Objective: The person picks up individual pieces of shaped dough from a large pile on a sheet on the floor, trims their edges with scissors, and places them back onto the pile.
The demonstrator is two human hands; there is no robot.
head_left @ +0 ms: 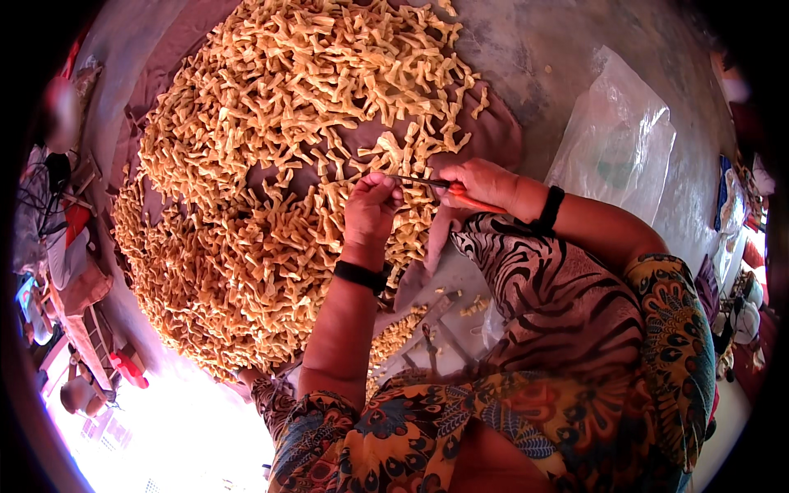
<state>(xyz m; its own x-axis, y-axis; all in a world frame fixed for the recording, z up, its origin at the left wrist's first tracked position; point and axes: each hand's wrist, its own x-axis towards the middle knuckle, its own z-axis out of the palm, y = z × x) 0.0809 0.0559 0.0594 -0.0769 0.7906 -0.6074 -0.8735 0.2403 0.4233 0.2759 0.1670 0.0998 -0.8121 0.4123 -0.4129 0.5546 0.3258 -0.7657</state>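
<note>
My right hand [483, 182] grips a pair of scissors with orange handles [475, 201], the dark blades pointing left. My left hand [371, 205] is closed in a pinch right by the blade tips. Whatever lies between its fingertips is too small to make out. Under and beyond both hands spreads a big heap of small yellow pieces [271, 90], narrow in the middle with flared ends. The heap lies on a dull mauve cloth [500, 123], which shows at its right edge and through gaps in the middle.
A clear plastic bag [616, 135] lies on the grey floor [526, 41] to the right. More yellow pieces [396, 333] lie near my legs. Various household items, including a red shoe-like thing [129, 370], line the left side. Strong light washes out the lower left.
</note>
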